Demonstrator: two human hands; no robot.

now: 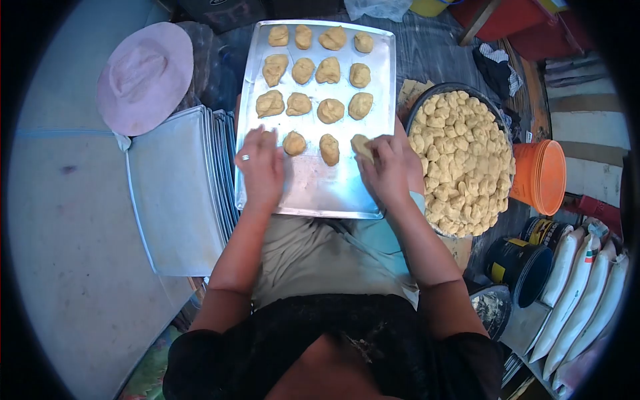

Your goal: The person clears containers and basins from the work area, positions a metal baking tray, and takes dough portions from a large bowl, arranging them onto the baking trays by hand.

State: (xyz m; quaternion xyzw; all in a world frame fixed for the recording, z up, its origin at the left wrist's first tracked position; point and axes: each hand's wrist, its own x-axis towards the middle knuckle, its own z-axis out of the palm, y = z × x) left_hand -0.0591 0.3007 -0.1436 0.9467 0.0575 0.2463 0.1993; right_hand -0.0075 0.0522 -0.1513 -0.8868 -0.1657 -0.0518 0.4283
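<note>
A metal tray [333, 193] lies on my lap with rows of dough pieces on it. My left hand [261, 167], with a ring on one finger, is over the tray's left side; a bit of dough [269, 135] shows under its fingertips. Its fingers are slightly apart. At the right end of the front row, my right hand [387, 165] has its fingers on a dough piece [361, 145]. Between my hands sit a round dough piece [294, 143] and a longer one [329, 150]. A large round basin [412, 110] heaped with dough pieces stands right of the tray.
Stacked metal trays [177, 193] and a pink hat [145, 79] are at the left. Right of the basin are an orange bucket [543, 177], a dark bucket [519, 267] and several filled white bags [567, 267]. A dark cloth [493, 72] lies at the upper right.
</note>
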